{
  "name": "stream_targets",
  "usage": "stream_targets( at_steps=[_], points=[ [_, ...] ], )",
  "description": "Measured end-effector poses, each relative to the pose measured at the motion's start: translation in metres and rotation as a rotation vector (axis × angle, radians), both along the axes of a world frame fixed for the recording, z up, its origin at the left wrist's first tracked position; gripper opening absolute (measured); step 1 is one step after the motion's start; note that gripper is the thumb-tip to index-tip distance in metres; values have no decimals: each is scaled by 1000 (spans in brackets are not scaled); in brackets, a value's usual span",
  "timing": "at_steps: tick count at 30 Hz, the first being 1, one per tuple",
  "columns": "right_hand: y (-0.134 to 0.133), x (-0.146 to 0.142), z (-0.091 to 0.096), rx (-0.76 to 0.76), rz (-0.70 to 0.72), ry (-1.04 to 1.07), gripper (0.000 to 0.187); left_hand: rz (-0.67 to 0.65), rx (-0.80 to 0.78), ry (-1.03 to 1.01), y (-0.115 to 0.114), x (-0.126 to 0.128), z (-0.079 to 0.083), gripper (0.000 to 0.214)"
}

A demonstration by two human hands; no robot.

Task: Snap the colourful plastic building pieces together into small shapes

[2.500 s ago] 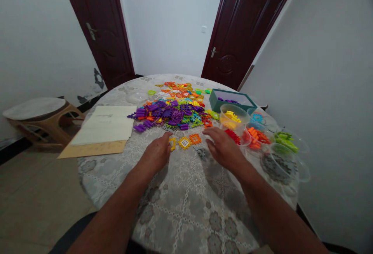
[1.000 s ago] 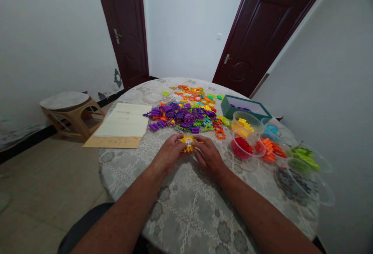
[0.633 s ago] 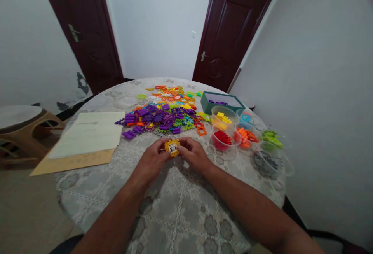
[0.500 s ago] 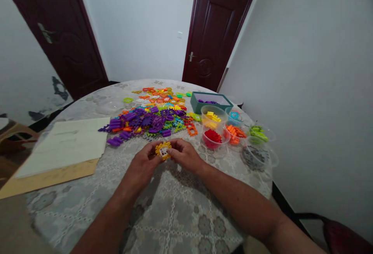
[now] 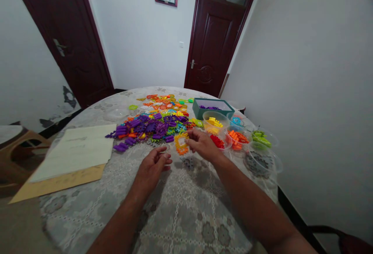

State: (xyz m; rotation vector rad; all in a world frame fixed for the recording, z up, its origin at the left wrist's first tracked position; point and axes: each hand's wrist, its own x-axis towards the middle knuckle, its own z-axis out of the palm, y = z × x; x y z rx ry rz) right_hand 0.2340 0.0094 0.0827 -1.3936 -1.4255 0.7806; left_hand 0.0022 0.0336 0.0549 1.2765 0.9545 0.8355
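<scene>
Pinched in the fingers of my right hand (image 5: pixel 202 145) is a yellow-orange toothed plastic building piece (image 5: pixel 177 145), raised over the near edge of the pile; its middle looks pale and I cannot tell if that is an opening or an insert. My left hand (image 5: pixel 154 164) hovers to its left, fingers apart and holding nothing. Just beyond both hands lies a heap of interlocking plastic pieces (image 5: pixel 150 126), mostly purple, with green, blue and orange ones among them. Orange and yellow flat pieces (image 5: pixel 163 101) spread out behind the heap.
On the right stand clear tubs of yellow pieces (image 5: pixel 215 122), red pieces (image 5: pixel 217 141), orange pieces (image 5: pixel 237 139), green pieces (image 5: pixel 261 139) and grey pieces (image 5: pixel 258 162). A green box (image 5: pixel 214 112) holds purple pieces. Paper sheets (image 5: pixel 75 145) lie at left on the patterned tablecloth (image 5: pixel 175 215).
Both hands were on the yellow piece; now my left hand has let go and only my right hand holds it, farther right and forward. The view has tilted up slightly.
</scene>
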Motion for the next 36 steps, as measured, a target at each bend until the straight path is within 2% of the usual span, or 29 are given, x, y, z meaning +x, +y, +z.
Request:
stream_targets(
  at_steps=[3,5,7,9,11,13,15,18,21,24,27,31,34,36],
  points=[
    [10,49,24,211,-376,-338,29,11,21,50,-2,0,1,51],
    [18,77,33,278,-581,-506,31,3,37,69,-3,0,2,48],
    [22,94,36,298,-697,-600,36,-10,55,85,-5,0,4,46],
    [22,94,33,337,-723,-644,40,-25,68,96,-6,-1,5,45],
    [18,79,24,396,-645,-669,37,-36,74,105,-6,-1,4,45],
    [13,55,13,410,-493,-692,30,-37,77,112,-6,-1,3,45],
    [9,29,-1,350,-323,-722,27,-33,80,117,-6,-1,2,43],
    [5,-7,-23,160,-148,-830,28,-27,81,122,-7,-1,3,40],
    [2,-28,-40,-32,-129,-978,27,-4,74,120,-8,-2,5,38],
    [3,-35,-50,-99,-158,-1012,25,22,73,108,-7,-5,4,36],
    [6,-36,-58,-15,-145,-894,27,48,41,81,-5,-6,0,43],
    [4,-45,-59,267,-32,-597,39,41,-67,-29,-5,-4,-4,56],
    [-2,-55,-54,418,147,-451,48,-12,-110,-151,-7,-2,-4,48],
    [-4,-57,-52,470,210,-434,48,-13,-150,-241,-8,-1,-3,38]
  ],
)
